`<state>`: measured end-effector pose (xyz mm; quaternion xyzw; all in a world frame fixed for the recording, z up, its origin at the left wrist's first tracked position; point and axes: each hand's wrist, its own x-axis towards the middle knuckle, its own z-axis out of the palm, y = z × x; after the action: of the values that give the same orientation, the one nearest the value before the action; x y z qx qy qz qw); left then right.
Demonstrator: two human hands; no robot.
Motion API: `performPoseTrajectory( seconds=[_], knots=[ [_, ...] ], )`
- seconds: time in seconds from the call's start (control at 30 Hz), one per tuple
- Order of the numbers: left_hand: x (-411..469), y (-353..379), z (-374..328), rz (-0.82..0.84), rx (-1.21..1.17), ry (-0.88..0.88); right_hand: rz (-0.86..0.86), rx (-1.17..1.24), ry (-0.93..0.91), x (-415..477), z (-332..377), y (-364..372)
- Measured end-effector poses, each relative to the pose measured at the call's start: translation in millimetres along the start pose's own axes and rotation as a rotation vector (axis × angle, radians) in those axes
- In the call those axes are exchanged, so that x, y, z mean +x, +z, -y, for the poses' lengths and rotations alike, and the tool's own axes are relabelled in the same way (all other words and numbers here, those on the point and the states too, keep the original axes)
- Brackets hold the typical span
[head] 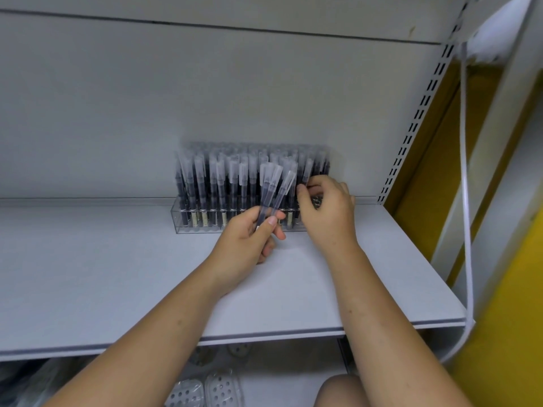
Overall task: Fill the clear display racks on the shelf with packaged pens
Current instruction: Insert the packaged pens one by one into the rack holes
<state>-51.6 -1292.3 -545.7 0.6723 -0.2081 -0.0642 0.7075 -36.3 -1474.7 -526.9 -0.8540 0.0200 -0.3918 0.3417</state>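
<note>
A clear display rack [175, 216] sits at the back of a white shelf [88, 259], close to the pale back panel [205, 98]. It is packed with packaged pens [211, 183] – dark barrels in clear sleeves, standing upright in close rows, their tops blurred. The lower ends show through the rack's transparent front wall, some with light labels. The rows run nearly the whole length of the rack; how full the right end is cannot be told, because the hands hide it.

The left hand [249, 236] hovers just in front of the rack, fingers and thumb curled round a small bunch of spare pens [273, 189] (three, as far as the blur allows). It grips them by their lower ends, so they fan upward and lean slightly right, overlapping the standing rows behind.

The right hand [326, 210] is at the rack's right end, seen from the back, its fingers curled in. Thumb and fingertips pinch a single pen [307, 171] near its lower part; the pen stands nearly upright, tilted a little, among the last pens of the row. Whether its tip is seated in the rack cannot be told.

To the right rises a slotted metal upright [411, 127], with a yellow wall [499, 289] beyond it and a white strap [467, 201] hanging down in front. Below the shelf's front edge lie white perforated items [205, 389] – blurred – beside the person's knee [338, 389].
</note>
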Motion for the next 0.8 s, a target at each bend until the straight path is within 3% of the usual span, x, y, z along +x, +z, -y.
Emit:
performPoseTrajectory(
  seconds=[0.17,0.3,0.4,0.5,0.8],
  knots=[
    [0,0,1,-0.002,-0.001,-0.006,-0.141,0.325,0.052,-1,10,-12],
    [0,0,1,0.006,-0.001,-0.006,0.079,0.586,0.137,-6,21,-19],
    [0,0,0,0.006,-0.020,-0.009,0.286,0.607,0.140,-10,26,-18],
    [0,0,0,0.020,-0.025,-0.011,0.370,0.606,0.139,-12,26,-17],
    [-2,1,-3,0.028,-0.027,-0.027,0.348,0.664,0.174,-10,26,-17]
  ],
)
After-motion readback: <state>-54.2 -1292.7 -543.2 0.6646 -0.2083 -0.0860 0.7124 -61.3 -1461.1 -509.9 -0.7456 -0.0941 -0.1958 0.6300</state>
